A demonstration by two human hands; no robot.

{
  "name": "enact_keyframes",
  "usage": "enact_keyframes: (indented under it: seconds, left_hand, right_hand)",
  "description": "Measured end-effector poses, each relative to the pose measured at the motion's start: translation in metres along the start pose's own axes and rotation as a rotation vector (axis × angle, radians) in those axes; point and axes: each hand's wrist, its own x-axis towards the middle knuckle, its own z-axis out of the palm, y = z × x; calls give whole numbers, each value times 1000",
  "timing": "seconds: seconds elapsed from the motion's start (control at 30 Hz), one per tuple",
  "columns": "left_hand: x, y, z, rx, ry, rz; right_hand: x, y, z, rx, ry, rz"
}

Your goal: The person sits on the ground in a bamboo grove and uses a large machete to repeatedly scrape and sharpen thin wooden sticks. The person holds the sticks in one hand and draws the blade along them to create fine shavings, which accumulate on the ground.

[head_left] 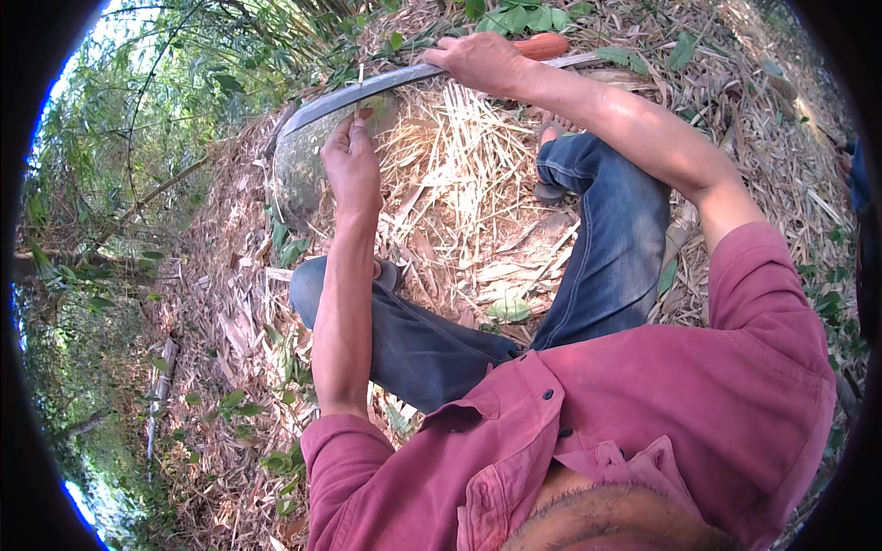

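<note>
My right hand is closed around the base of a machete. Its long grey blade reaches left with a bent tip, and an orange handle shows past my wrist. Beneath the blade, my left hand pinches a thin pale strip, seemingly bamboo or wood, which stands upright across the blade; whether they touch is hard to tell. A large grey-green stone lies under the blade and beside my left hand. Between my legs spreads a heap of pale, straw-like shavings.
My bent legs in blue jeans frame the work spot. Dry leaves and husks cover the ground. Bamboo and green brush stand at the left and back. At the far right edge, some dark blue cloth shows.
</note>
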Motion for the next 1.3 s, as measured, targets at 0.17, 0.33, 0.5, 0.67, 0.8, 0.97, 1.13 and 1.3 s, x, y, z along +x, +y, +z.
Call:
enact_keyframes:
  seconds: [0.17,0.33,0.5,0.67,0.8,0.97,1.13,1.3]
  left_hand:
    - [-15,-5,-14,117,-1,4]
    - [-10,-9,-7,-20,-50,-86]
    - [-8,-1,10,-224,-70,-190]
    - [-4,-1,23,-353,-129,-271]
    - [-6,-2,21,-375,-157,-310]
    - [-10,7,23,-392,-153,-298]
    - [-10,6,16,-427,-111,-306]
    - [-16,14,14,-488,-165,-304]
  right_hand:
    - [7,46,11,59,-485,472]
    - [-29,61,1,133,-256,422]
    - [-14,3,-10,171,-35,90]
    - [-9,-17,-7,233,60,-89]
    - [-6,-22,-9,222,59,-95]
    - [-6,-22,-1,224,24,-82]
    - [1,-26,1,189,77,-125]
    - [7,-14,4,173,31,-27]
